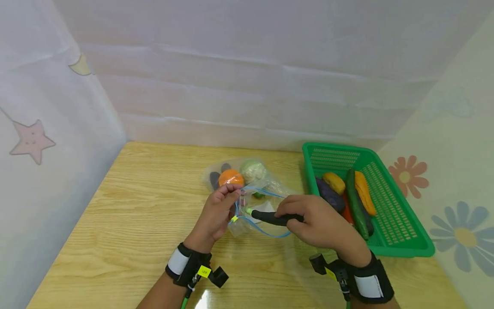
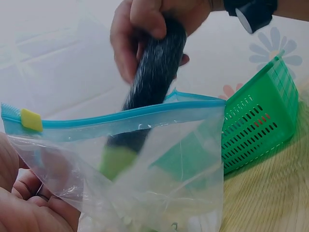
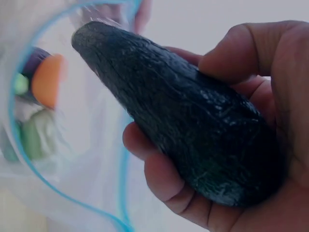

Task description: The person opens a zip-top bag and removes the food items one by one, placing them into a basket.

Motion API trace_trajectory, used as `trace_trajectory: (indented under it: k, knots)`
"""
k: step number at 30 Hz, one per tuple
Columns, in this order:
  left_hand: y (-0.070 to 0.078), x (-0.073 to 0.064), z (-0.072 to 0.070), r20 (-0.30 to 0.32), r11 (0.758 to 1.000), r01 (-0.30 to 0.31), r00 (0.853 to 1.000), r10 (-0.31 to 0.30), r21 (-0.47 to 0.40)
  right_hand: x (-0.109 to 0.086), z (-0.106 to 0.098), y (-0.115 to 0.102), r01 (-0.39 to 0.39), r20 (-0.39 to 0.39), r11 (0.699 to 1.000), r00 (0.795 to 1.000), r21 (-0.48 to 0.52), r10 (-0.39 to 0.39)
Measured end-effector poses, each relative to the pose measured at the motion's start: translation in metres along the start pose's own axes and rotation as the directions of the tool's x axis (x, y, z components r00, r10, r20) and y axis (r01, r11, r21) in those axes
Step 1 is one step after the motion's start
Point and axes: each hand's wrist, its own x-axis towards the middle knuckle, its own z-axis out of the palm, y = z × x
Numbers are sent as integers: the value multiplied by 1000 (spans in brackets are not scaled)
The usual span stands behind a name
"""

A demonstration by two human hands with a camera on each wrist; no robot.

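Note:
My right hand grips a dark eggplant by its thick end, with the pale green tip pointing left and down. That tip is inside the mouth of a clear zip bag, seen through the plastic in the left wrist view. With thumb and fingers, my left hand pinches the bag's left edge beside the yellow slider. The blue-edged mouth gapes between both hands. Farther back in the bag lie an orange, a pale round cabbage-like vegetable and dark pieces.
A green basket stands at the right, close to my right hand. In it are a purple vegetable, a long green cucumber and several yellow and orange ones. The wooden table meets white cloth walls behind and at both sides.

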Motion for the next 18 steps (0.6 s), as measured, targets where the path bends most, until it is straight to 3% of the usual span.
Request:
trace_trajectory:
  k: [6,8,12,15,18]
  knots:
    - [2,0,2,10,1000,-5,1000,5,-10,-20,-29,6,44,-103,998,994,37,-40]
    - [2,0,3,13,1000,-5,1000,5,-10,-27,-41,12,22,-146,999,989,38,-17]
    - [3,0,5,14,1000,-3,1000,3,-11,-42,-60,32,-138,-197,990,972,-30,129]
    - [3,0,6,12,1000,2,1000,-2,-7,-55,-71,53,-303,-166,951,943,-62,290]
    - [3,0,6,12,1000,5,1000,-5,-2,-64,-76,76,-418,-127,907,904,-57,409]
